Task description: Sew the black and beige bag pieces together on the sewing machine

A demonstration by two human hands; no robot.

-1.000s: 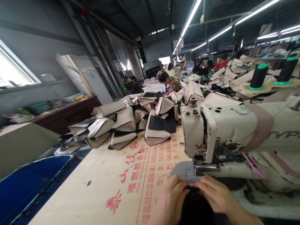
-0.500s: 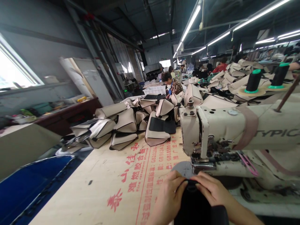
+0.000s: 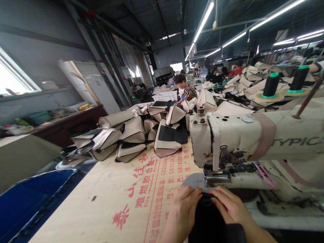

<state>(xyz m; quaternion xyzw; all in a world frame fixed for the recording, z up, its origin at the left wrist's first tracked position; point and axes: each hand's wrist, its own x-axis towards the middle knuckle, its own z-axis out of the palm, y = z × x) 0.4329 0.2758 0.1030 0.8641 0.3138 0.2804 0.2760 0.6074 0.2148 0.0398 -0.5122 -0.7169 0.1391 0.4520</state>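
Note:
My left hand (image 3: pixel 182 211) pinches the upper left edge of a piece of black fabric (image 3: pixel 207 219). On the opposite side, my right hand (image 3: pixel 229 204) grips the same edge between thumb and fingers. The fabric hangs down between both hands toward the bottom of the view. Its top edge is close to the sewing machine (image 3: pixel 238 135), just in front of the needle area and the round grey plate (image 3: pixel 193 181). Whether the fabric touches the plate I cannot tell. The fabric's lower part runs out of view.
A plywood table (image 3: pixel 101 199) with red lettering spreads to the left. Beige sewn covers with black trim (image 3: pixel 167 143) are heaped behind it. Black thread spools (image 3: pixel 270 86) stand on the right. A blue bin (image 3: pixel 37 202) is at lower left. A co-worker (image 3: pixel 187 91) sits beyond the heap.
The camera view has shifted slightly, so the machine and table appear a little further left. Both hands keep their hold on the black fabric, nearly unmoved in the frame.

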